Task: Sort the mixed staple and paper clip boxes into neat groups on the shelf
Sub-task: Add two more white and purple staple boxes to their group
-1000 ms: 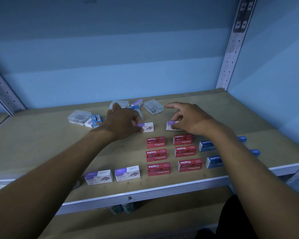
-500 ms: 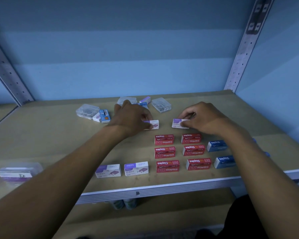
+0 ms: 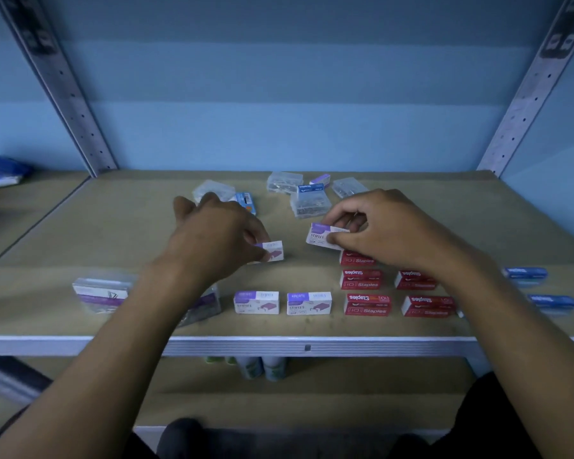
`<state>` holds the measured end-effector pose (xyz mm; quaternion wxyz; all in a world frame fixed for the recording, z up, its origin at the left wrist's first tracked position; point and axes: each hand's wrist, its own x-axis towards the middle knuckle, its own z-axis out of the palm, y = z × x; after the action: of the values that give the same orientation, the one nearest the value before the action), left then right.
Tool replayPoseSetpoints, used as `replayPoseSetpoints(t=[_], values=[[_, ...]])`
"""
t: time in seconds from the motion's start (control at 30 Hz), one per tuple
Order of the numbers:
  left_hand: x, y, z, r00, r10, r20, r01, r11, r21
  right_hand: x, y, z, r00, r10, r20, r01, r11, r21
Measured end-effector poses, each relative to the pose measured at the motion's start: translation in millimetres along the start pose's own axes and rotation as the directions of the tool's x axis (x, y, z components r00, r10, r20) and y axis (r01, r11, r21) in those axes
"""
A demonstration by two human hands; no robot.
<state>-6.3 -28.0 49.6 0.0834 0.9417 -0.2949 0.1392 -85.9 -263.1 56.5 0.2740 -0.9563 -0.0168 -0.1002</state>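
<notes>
My left hand (image 3: pixel 216 236) grips a white-and-purple staple box (image 3: pixel 272 250) low over the shelf (image 3: pixel 120 233). My right hand (image 3: pixel 388 230) holds a second white-and-purple staple box (image 3: pixel 320 236), tilted and lifted above the red group. Two more white-and-purple boxes (image 3: pixel 256 302) (image 3: pixel 309 303) stand side by side near the front edge. Several red staple boxes (image 3: pixel 367 304) lie in rows to their right, partly hidden by my right arm. Blue boxes (image 3: pixel 524 273) sit at the far right.
Clear plastic clip cases (image 3: pixel 309 203), a blue box (image 3: pixel 246 202) and a small purple box (image 3: pixel 320 179) are scattered at the back. Two clear cases with purple labels (image 3: pixel 100 294) stand at the front left. Metal uprights (image 3: pixel 57 84) frame the shelf; bottles (image 3: pixel 262 367) stand below.
Both hands have drawn their white-and-purple boxes nearer to me, and the right one is now lifted and tilted. The camera has shifted, showing more of the shelf's left side.
</notes>
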Motion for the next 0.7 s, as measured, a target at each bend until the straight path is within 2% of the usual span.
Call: replayPoseSetpoints(t=[0.23, 0.7], values=[[-15, -6, -4, 0.997, 0.014, 0.08, -0.007, 0.996, -0.087, -5, -15, 18, 0.99, -0.064, 0.123, 0.068, 0.997, -0.027], [-24, -4, 0, 0.991, 0.061, 0.12, -0.053, 0.996, -0.067, -7, -14, 24, 0.988, -0.017, 0.154, 0.051, 0.975, -0.218]])
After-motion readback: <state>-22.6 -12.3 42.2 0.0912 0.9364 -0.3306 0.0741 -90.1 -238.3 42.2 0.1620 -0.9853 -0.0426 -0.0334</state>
